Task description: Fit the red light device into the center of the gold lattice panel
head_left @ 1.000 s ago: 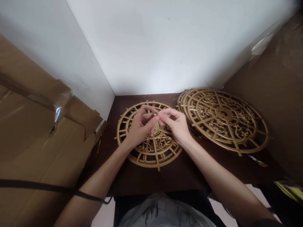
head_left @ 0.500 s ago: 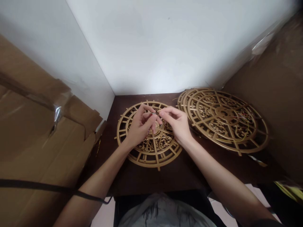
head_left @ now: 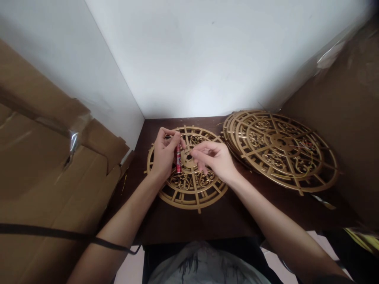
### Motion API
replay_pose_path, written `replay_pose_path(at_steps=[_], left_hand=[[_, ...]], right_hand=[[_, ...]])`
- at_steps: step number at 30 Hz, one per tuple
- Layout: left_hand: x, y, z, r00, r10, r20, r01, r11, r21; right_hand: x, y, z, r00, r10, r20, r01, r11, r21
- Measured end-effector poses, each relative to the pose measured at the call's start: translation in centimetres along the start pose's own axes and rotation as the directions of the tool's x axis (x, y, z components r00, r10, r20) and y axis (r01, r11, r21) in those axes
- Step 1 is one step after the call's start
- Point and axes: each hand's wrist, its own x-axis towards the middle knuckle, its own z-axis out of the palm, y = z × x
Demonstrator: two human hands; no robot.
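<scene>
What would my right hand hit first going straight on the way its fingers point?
Likely the red tube held in the left hand, or that hand's fingers; which comes first is unclear. Depth is hard to judge: the right hand might instead meet the gold disc.

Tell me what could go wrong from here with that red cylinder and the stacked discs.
The red cylinder is in the left hand, above the nearer gold disc; if it slips, it might mark the openwork.

The stacked discs overlap unevenly, so a knock from the right arm could shift them.
</scene>
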Motion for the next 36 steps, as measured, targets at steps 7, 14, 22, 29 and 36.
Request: replay_pose_path(at_steps=[7, 14, 22, 29, 36], left_hand=[[0.35, 0.04, -0.39, 0.977, -0.136, -0.166, 0.122, 0.988, -0.092], [0.6, -0.23, -0.72, 0.968, -0.163, -0.192, 0.139, 0.981, -0.133], [0.63, -0.31, -0.61, 0.955, -0.199, -0.22, 0.166, 0.973, -0.161], [0.6, -0.24, -0.43, 0.951, -0.209, -0.23, 0.168, 0.968, -0.186], [0.54, -0.22, -0.34, 0.951, -0.199, -0.236, 0.161, 0.972, -0.172]], right_hand=[[-0.53, 0.27, 0.51, 0.978, -0.069, 0.195, 0.126, 0.948, -0.293], [-0.49, 0.23, 0.36, 0.949, -0.215, 0.231, 0.301, 0.838, -0.456], [-0.45, 0.4, 0.38, 0.936, -0.25, 0.247, 0.347, 0.772, -0.533], [-0.59, 0.61, 0.57, 0.933, -0.279, 0.228, 0.359, 0.752, -0.553], [-0.73, 0.69, 0.66, 0.936, -0.299, 0.186, 0.351, 0.747, -0.564]])
